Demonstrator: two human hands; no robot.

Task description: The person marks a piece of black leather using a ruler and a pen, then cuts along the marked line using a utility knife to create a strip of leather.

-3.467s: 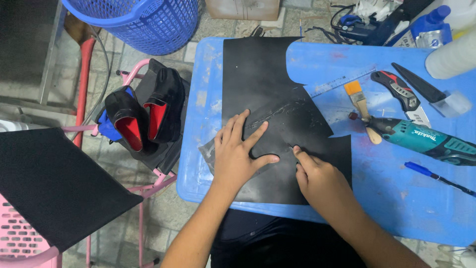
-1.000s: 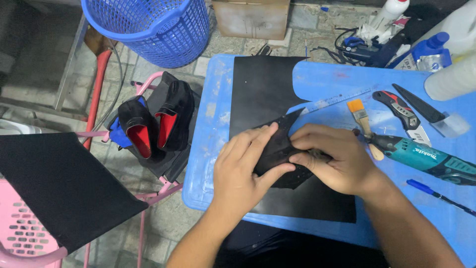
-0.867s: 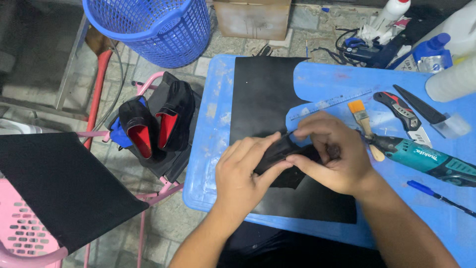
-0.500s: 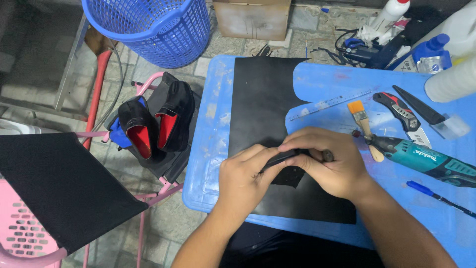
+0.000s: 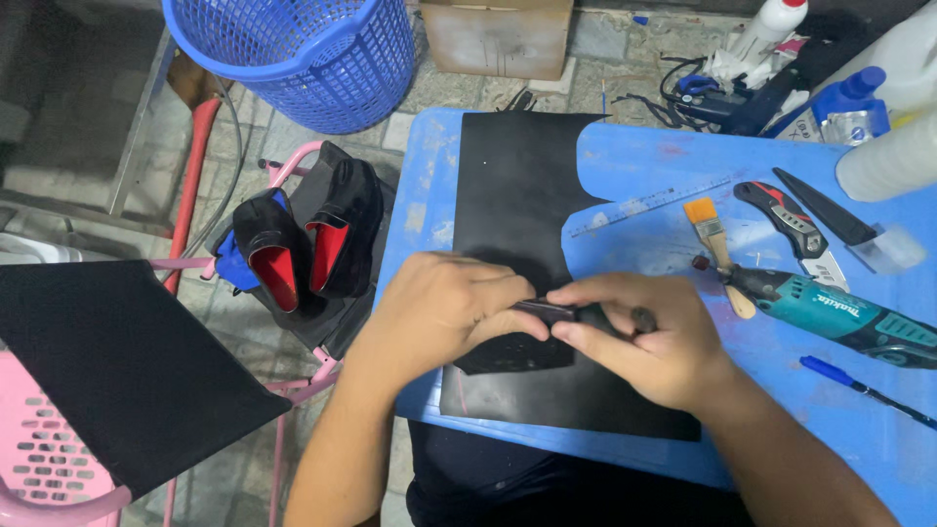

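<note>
Both my hands hold a cut piece of black material (image 5: 517, 353), folded or rolled up, over a larger black sheet (image 5: 517, 195) on the blue table (image 5: 644, 166). My left hand (image 5: 439, 312) grips its left part with the fingers curled over the top. My right hand (image 5: 639, 337) pinches the rolled right end between thumb and fingers. The piece's lower edge shows under my left hand.
On the right of the table lie a small paintbrush (image 5: 712, 239), a utility knife (image 5: 793, 229), a teal rotary tool (image 5: 830, 312), a blue pen (image 5: 859, 388) and a clear ruler (image 5: 649, 205). Bottles (image 5: 878, 127) stand at the back. A blue basket (image 5: 303, 54) and black shoes (image 5: 303, 244) are on the left.
Earlier my hands pressed the black piece flat and cut along it. Since then I have lifted it and folded it together between both hands.
</note>
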